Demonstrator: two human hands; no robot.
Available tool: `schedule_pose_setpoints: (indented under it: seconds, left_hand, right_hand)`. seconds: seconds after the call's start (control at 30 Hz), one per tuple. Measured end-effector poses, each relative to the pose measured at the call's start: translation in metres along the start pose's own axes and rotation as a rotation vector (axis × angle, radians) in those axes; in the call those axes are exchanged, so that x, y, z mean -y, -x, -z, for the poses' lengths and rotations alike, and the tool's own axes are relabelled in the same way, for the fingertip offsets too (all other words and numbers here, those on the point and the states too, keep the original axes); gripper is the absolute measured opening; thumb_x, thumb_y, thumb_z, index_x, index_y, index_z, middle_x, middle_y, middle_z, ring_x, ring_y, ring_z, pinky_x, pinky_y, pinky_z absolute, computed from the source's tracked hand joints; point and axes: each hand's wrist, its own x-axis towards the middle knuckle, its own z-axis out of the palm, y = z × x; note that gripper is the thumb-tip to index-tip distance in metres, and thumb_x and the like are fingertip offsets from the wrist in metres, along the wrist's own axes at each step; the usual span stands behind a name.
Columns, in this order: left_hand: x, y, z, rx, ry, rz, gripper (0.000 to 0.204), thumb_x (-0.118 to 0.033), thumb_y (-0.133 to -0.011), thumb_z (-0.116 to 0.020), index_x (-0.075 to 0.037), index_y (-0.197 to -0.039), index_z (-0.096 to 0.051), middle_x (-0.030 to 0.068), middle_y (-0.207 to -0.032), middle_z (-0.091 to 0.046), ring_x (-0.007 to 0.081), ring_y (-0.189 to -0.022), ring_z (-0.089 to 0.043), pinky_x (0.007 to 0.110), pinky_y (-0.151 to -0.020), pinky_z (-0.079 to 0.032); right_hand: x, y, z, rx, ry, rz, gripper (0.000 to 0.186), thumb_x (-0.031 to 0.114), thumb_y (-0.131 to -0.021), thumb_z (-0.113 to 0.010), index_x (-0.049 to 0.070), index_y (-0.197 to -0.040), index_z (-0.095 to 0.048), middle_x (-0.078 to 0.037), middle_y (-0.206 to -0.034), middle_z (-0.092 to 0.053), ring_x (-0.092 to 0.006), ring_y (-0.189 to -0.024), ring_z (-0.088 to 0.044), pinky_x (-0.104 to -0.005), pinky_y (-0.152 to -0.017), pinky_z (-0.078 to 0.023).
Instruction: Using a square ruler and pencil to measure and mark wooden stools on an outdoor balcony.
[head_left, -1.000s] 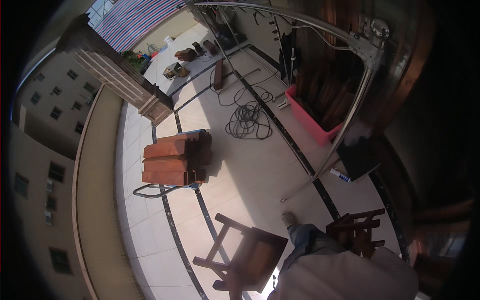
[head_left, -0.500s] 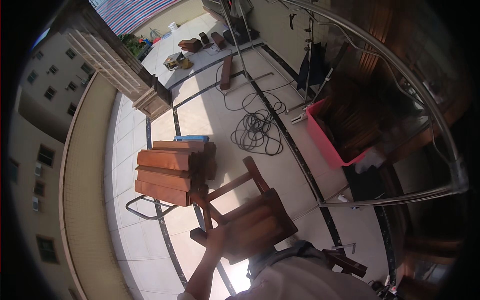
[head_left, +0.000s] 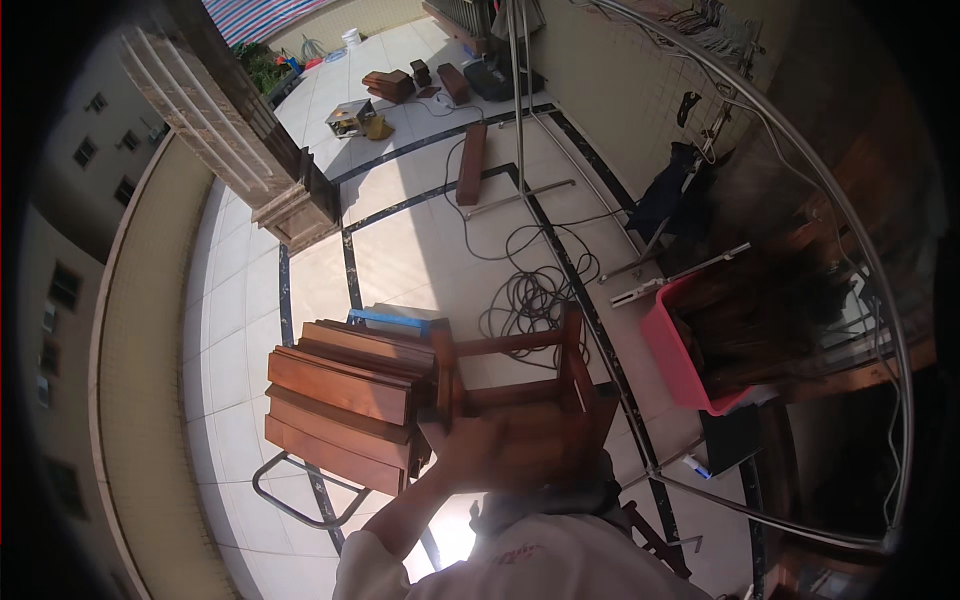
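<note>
A reddish-brown wooden stool (head_left: 520, 425) is tipped in front of my body, its legs and crossbars pointing away from me. My left hand (head_left: 465, 450) is closed on the stool's left side, somewhat blurred, and its fingertips are partly hidden. My right hand does not show. Just left of the stool, a stack of reddish-brown wooden boards (head_left: 340, 395) rests on a stand with a bent metal tube (head_left: 285, 510). A blue piece (head_left: 390, 320) sticks out at the stack's far side.
A coiled black cable (head_left: 530, 305) lies on the tiled floor beyond the stool. At the right stand a pink bin (head_left: 675, 350) of dark pieces and a metal tube frame (head_left: 840, 190). A stone pillar (head_left: 290, 205) rises at the left; wooden blocks (head_left: 390, 85) lie far off.
The stool has turned, so its legs now stand up more toward the far side and its seat shows less. My left hand has moved with it. The whole view has shifted slightly.
</note>
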Motion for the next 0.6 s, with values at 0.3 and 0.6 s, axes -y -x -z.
schedule_pose_setpoints:
  seconds: [0.3, 0.6]
  left_hand:
    - [0.141, -0.127, 0.076, 0.023, -0.075, 0.152, 0.029, -0.022, -0.083, -0.061, -0.011, -0.11, -0.064, 0.0141, -0.079, -0.072, 0.0326, -0.074, -0.073, 0.048, -0.064, -0.058]
    - [0.246, -0.199, 0.158, 0.007, -0.117, 0.413, 0.017, -0.02, -0.086, -0.058, -0.009, -0.098, -0.063, 0.0153, -0.078, -0.072, 0.0335, -0.078, -0.073, 0.047, -0.068, -0.058]
  right_hand:
    - [0.162, -0.106, -0.059, 0.035, -0.127, -0.039, 0.045, 0.025, -0.069, -0.08, -0.006, -0.096, -0.064, -0.022, -0.093, -0.069, -0.0383, -0.09, -0.07, -0.0448, -0.074, -0.055]
    - [0.292, -0.198, -0.052, 0.068, -0.162, -0.086, 0.043, 0.025, -0.069, -0.079, -0.007, -0.094, -0.064, -0.022, -0.091, -0.069, -0.0388, -0.088, -0.07, -0.0452, -0.073, -0.055]
